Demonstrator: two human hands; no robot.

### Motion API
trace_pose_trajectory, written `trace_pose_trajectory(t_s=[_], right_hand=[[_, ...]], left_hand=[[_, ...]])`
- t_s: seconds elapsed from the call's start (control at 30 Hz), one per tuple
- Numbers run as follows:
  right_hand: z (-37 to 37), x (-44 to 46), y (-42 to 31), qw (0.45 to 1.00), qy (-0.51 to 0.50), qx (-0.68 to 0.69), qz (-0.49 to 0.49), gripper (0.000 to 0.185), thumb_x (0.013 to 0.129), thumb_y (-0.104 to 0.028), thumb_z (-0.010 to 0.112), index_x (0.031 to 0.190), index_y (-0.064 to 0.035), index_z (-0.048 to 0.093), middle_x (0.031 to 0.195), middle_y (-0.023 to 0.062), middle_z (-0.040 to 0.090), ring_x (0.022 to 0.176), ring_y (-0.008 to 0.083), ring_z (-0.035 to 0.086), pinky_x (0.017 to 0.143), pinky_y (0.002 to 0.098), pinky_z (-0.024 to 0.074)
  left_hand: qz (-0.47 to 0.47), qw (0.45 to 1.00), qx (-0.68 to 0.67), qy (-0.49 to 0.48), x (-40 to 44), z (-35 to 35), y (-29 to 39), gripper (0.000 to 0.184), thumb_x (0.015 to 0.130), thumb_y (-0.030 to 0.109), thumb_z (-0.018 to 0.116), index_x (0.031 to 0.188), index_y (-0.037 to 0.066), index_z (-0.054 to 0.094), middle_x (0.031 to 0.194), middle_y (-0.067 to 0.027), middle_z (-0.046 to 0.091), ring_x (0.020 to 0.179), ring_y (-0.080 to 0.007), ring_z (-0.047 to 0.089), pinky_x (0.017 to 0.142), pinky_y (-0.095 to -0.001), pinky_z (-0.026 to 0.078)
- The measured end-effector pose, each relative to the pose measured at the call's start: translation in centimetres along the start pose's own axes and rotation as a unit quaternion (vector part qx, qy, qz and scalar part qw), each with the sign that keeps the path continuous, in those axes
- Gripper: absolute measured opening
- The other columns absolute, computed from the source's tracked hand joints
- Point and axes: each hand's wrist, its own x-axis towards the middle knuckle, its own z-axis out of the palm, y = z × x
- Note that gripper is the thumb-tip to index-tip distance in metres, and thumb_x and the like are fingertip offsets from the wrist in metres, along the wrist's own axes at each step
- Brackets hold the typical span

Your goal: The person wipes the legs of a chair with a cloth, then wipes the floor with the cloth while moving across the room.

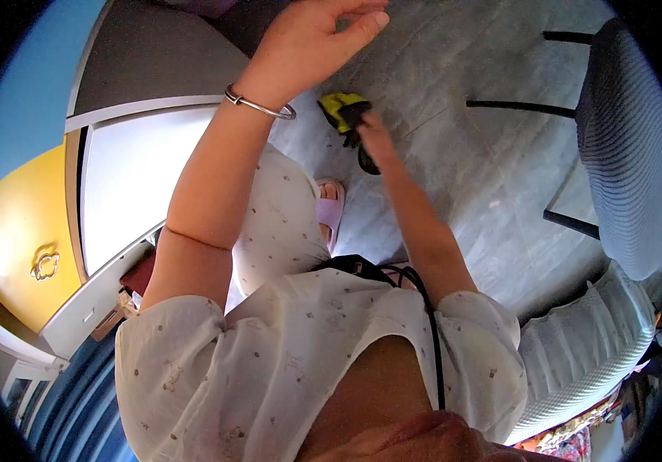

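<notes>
My left hand [319,42], with a silver bangle at its wrist, is raised at the top of the head view. Its thumb and fingers are loosely stretched out and hold nothing, though the top edge cuts part of it off. Lower and further right, my right hand [375,140] reaches down over the floor, smeared by motion. It grips a yellow-and-black object [342,109] whose exact kind I cannot make out. A dark loop hangs from that object just below the hand.
On the left stands a white cabinet [138,165] with a yellow drawer front [23,235]. A grey ribbed chair [627,146] is at the right, above a white ruffled cover [585,346]. Grey tile floor [493,192] lies between. A black cord [432,331] runs down my shirt.
</notes>
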Motion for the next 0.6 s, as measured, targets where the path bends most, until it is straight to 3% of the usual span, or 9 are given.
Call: trace_pose_trajectory(t_s=[0.03, 0.1, 0.13, 0.27, 0.3, 0.33, 0.47, 0.5, 0.6], right_hand=[[-2.2, 2.5, 4.8, 0.995, 0.033, 0.005, -0.095, 0.031, 0.084, -0.016, 0.048, 0.107, 0.0037, 0.055, 0.11, 0.0128, 0.057, 0.102, 0.0256, 0.051, 0.089, 0.0335, 0.0381], [-9.3, 1.6, 4.2, 0.981, 0.138, 0.13, 0.027, 0.029, 0.083, -0.021, 0.049, 0.101, -0.0007, 0.059, 0.095, 0.0031, 0.058, 0.087, 0.0152, 0.052, 0.078, 0.0302, 0.0395], [-14.0, 1.0, 4.7, 0.989, 0.132, 0.037, -0.048, 0.025, 0.083, -0.02, 0.05, 0.097, -0.0021, 0.06, 0.09, 0.0017, 0.057, 0.082, 0.0141, 0.052, 0.076, 0.0286, 0.0391], [-22.0, -2.1, 5.5, 0.957, 0.272, -0.019, -0.103, 0.023, 0.078, -0.015, 0.056, 0.097, -0.0036, 0.061, 0.099, 0.0094, 0.058, 0.088, 0.0193, 0.053, 0.078, 0.0331, 0.0421], [-22.1, -2.7, 8.3, 0.885, 0.326, -0.315, -0.105, 0.024, 0.076, -0.016, 0.059, 0.097, -0.0051, 0.062, 0.108, 0.0117, 0.055, 0.093, 0.0234, 0.052, 0.079, 0.0375, 0.0426], [-22.3, -3.3, 10.4, 0.729, 0.346, -0.582, -0.093, 0.026, 0.073, -0.017, 0.061, 0.097, -0.0067, 0.063, 0.116, 0.014, 0.052, 0.098, 0.0276, 0.051, 0.08, 0.042, 0.043], [-11.2, -4.3, 10.9, 0.796, 0.317, -0.515, -0.024, 0.027, 0.072, -0.018, 0.064, 0.097, -0.0108, 0.065, 0.124, 0.0135, 0.046, 0.1, 0.0358, 0.046, 0.084, 0.047, 0.0396], [-8.0, -2.7, 12.8, 0.857, 0.36, -0.364, -0.048, 0.024, 0.073, -0.018, 0.063, 0.097, -0.0121, 0.065, 0.125, 0.0127, 0.045, 0.103, 0.0372, 0.044, 0.083, 0.0479, 0.0387], [-0.3, -2.8, 11.4, 0.85, 0.187, -0.471, -0.145, 0.023, 0.075, -0.018, 0.061, 0.097, -0.0124, 0.064, 0.123, 0.0135, 0.046, 0.099, 0.0355, 0.046, 0.079, 0.0483, 0.0398]], left_hand=[[0.007, 1.0, 0.002, 0.012, 0.1, -0.1, 0.1, 0.029, 0.086, 0.022, 0.06, 0.107, 0.002, 0.061, 0.096, -0.0129, 0.067, 0.087, -0.0198, 0.065, 0.072, -0.0272, 0.049], [0.01, 1.0, -0.001, 0.022, 0.2, -0.1, 0.1, 0.03, 0.086, 0.023, 0.06, 0.106, 0.002, 0.061, 0.095, -0.0129, 0.067, 0.086, -0.0202, 0.065, 0.073, -0.0273, 0.049], [0.005, 0.999, -0.03, 0.024, 0.4, 0.0, 0.0, 0.029, 0.086, 0.024, 0.06, 0.106, 0.002, 0.062, 0.096, -0.0127, 0.067, 0.086, -0.0202, 0.065, 0.073, -0.0272, 0.049], [-0.03, 0.999, -0.023, 0.0, 0.9, 0.0, 0.7, 0.028, 0.086, 0.022, 0.06, 0.106, 0.002, 0.062, 0.096, -0.0121, 0.067, 0.086, -0.0185, 0.065, 0.075, -0.0268, 0.049], [-0.028, 0.999, -0.028, -0.006, 0.9, 0.2, 0.6, 0.028, 0.086, 0.022, 0.06, 0.106, 0.002, 0.062, 0.096, -0.0121, 0.067, 0.086, -0.0185, 0.065, 0.075, -0.0268, 0.049], [-0.009, 1.0, -0.028, -0.003, 0.9, 0.4, 0.3, 0.028, 0.087, 0.021, 0.06, 0.107, 0.002, 0.061, 0.096, -0.0115, 0.067, 0.086, -0.0175, 0.065, 0.075, -0.0266, 0.049], [-0.007, 0.998, -0.054, -0.011, 0.9, 0.6, 0.7, 0.028, 0.087, 0.02, 0.059, 0.109, 0.002, 0.061, 0.097, -0.01, 0.067, 0.086, -0.0152, 0.064, 0.075, -0.0263, 0.049], [-0.005, 0.998, -0.056, -0.016, 0.9, 0.7, 0.8, 0.028, 0.087, 0.02, 0.059, 0.109, 0.002, 0.061, 0.097, -0.01, 0.067, 0.086, -0.0152, 0.064, 0.075, -0.0263, 0.049], [-0.024, 0.997, -0.077, -0.017, 0.9, 0.9, 1.2, 0.027, 0.088, 0.018, 0.059, 0.109, 0.002, 0.061, 0.099, -0.0089, 0.067, 0.087, -0.0142, 0.063, 0.075, -0.0262, 0.048]])
